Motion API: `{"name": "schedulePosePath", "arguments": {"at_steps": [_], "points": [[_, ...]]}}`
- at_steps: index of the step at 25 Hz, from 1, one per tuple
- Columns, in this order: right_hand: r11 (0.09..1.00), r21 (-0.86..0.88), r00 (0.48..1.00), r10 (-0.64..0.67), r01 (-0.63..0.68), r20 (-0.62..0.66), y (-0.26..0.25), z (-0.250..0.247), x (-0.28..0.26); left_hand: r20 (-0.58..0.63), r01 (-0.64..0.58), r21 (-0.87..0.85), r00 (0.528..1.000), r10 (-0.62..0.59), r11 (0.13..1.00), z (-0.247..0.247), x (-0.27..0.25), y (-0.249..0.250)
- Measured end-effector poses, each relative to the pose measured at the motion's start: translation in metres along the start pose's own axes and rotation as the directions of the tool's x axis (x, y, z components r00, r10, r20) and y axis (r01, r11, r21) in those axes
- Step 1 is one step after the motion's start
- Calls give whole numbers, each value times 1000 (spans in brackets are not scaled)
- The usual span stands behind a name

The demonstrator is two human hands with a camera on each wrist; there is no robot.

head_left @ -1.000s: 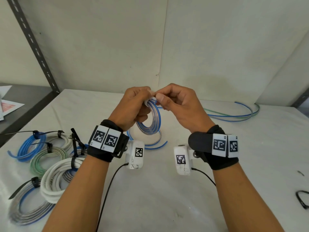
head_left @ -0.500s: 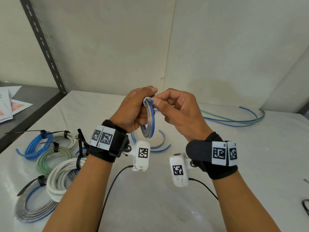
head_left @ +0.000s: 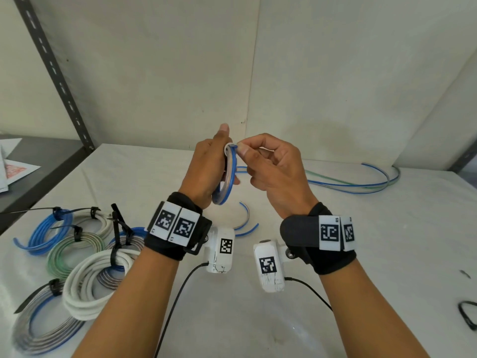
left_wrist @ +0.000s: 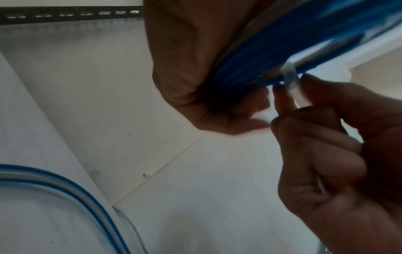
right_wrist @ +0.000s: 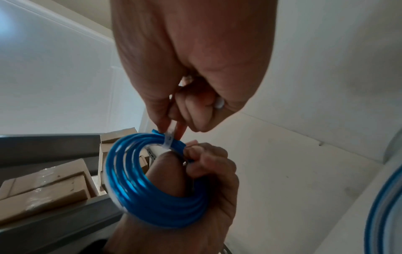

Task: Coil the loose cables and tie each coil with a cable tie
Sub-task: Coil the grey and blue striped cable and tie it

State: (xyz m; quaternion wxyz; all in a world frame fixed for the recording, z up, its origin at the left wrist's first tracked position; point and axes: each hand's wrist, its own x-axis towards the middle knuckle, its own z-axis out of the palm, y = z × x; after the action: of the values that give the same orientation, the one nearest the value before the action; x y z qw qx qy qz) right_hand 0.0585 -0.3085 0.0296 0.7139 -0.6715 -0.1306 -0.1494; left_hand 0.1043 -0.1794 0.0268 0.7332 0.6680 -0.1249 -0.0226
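Left hand (head_left: 206, 169) holds the blue coil (head_left: 228, 177) upright above the table (head_left: 361, 254), fingers (right_wrist: 208, 159) curled through the loop and clamped on its turns, thumb straight up; judged reason: keeps the turns bunched so they cannot spring apart while being tied

Right hand (head_left: 271, 171) fingers (right_wrist: 162, 120) narrow, pinching the white cable tie (right_wrist: 169, 140) just at the fingertips, where it wraps over the top of the coil, right beside the left fingers; the close pinch probably gives control for cinching

Tie head not clearly seen; cannot tell whether it is locked

Loose cable (head_left: 361, 184) lies on the table well beyond the right fingers; tied coils (head_left: 85, 254) lie well away from the left fingers, out of the work zone
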Motion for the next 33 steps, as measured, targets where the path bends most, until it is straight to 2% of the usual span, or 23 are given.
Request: {"name": "schedulePosePath", "arguments": {"at_steps": [2, 6, 13, 14, 16, 18, 19, 21, 22, 24, 25, 27, 30, 31, 33], "points": [[998, 27, 999, 49, -50, 9, 1, 0, 0, -25, -56, 56, 998, 57, 997, -2, 1, -2], [973, 180, 989, 138, -146, 56, 7, -4, 4, 14, -35, 67, 999, 34, 997, -6, -1, 3], [946, 268, 983, 169, -183, 73, 14, -8, 5, -14, -46, 149, 999, 49, 988, 3, -12, 8], [964, 223, 989, 138, -148, 60, 14, -7, 5, -17, -47, 153, 999, 50, 987, 2, -11, 8], [999, -43, 1000, 4, -4, 1, 15, -5, 6, -55, -51, 147, 997, 60, 988, -2, -7, 5], [941, -322, 992, -120, 101, -39, 21, -6, 9, -138, -60, 148, 987, 81, 987, -7, -2, -2], [906, -410, 980, -164, 105, -111, 22, -8, 11, -189, -68, 163, 977, 99, 984, -11, 3, -6], [910, -412, 954, -169, 53, -249, 21, -14, 13, -300, -82, 234, 942, 152, 969, -19, 13, -15], [930, -366, 970, -97, 9, -223, 19, -15, 13, -341, -78, 277, 924, 174, 958, -24, 16, -18], [944, -326, 998, 48, -56, -32, 14, -9, 10, -410, -70, 322, 889, 206, 944, -28, 18, -20], [949, -310, 997, 68, -52, 42, 15, -5, 8, -434, -68, 319, 876, 209, 945, -28, 17, -20], [966, -258, 999, 31, -22, 32, 18, 2, 6, -447, -58, 300, 873, 194, 952, -27, 14, -16], [940, -339, 989, -82, 36, -123, 24, 11, 5, -429, -68, 364, 873, 232, 929, -30, 10, -11], [912, -404, 980, -141, 73, -141, 26, 16, 2, -408, -70, 379, 882, 234, 923, -35, 5, -8], [844, -515, 968, -232, 152, -95, 27, 28, 2, -275, -62, 312, 949, 152, 948, -45, -12, 1]]}}
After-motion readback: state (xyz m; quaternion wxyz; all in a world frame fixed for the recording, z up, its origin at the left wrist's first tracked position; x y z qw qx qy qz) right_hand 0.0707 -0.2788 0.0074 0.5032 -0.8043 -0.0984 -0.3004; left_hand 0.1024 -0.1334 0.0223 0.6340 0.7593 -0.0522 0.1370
